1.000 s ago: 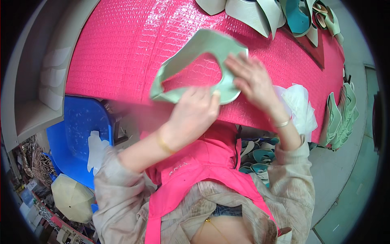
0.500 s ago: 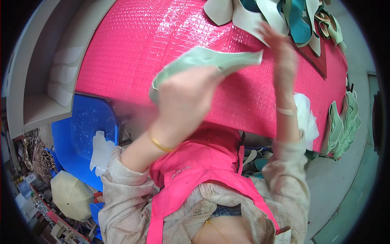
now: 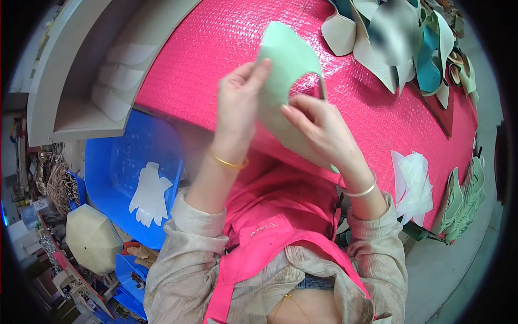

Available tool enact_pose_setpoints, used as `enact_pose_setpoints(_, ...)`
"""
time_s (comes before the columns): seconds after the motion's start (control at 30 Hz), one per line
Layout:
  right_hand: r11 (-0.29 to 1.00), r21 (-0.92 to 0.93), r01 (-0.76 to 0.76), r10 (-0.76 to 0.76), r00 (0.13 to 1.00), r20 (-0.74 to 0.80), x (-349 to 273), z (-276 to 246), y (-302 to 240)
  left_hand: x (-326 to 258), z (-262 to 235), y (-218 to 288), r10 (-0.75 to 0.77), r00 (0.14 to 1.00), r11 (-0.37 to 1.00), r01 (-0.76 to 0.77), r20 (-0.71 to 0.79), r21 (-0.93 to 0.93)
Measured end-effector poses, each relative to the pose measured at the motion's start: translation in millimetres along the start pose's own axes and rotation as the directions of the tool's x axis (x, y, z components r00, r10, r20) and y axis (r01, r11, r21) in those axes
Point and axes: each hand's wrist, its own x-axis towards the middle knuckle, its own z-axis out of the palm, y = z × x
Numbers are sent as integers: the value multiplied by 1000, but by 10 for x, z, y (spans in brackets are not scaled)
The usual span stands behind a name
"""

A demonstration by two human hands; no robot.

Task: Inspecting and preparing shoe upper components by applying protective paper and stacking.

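Both my hands hold a pale green shoe upper [image 3: 286, 59] above the pink table covering. It is a curved piece of sheet material with a rounded cut-out at its right side. My left hand [image 3: 241, 100] pinches its left edge between thumb and fingers. At the cut-out, my right hand [image 3: 322, 127] grips the lower part, with the thumb on the near face and some fingers hidden by the piece. The lower end tapers down beside my right wrist.
The pink textured table [image 3: 216, 65] lies in front of me. White and teal shoe uppers [image 3: 372, 59] are heaped at its far right. White thin sheets [image 3: 413, 186] and stacked green uppers [image 3: 464, 202] sit at the right edge. A grey shelf box [image 3: 89, 131] and blue chair [image 3: 108, 178] stand left.
The green upper has turned from lying crosswise to standing more upright. My right hand has come from the far-side pile back to grip it. My left hand still holds it.
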Motion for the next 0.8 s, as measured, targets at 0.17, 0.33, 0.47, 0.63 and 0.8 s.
enact_pose_setpoints(0.17, 984, -176, 41, -74, 980, -187, 93, 277, 33, 73, -40, -144, 81, 992, 996, -83, -100, -17)
enact_pose_setpoints(0.33, 912, -404, 68, -188, 946, -265, -180, 450, 130, 222, -30, -367, 39, 992, 999, -41, -116, -17)
enact_pose_setpoints(0.47, 846, -532, -39, -139, 947, -291, -459, 495, 86, 339, 44, -474, -2, 997, 997, 8, -83, 71)
enact_pose_setpoints(0.63, 728, -677, -110, -125, 949, -289, -824, 530, 89, 485, 144, -603, -23, 1000, 995, 22, 4, 101)
enact_pose_setpoints(0.8, 740, -670, 60, -150, 986, -78, -1120, 473, 17, 557, 222, -709, -103, 995, 995, 103, -16, -1)
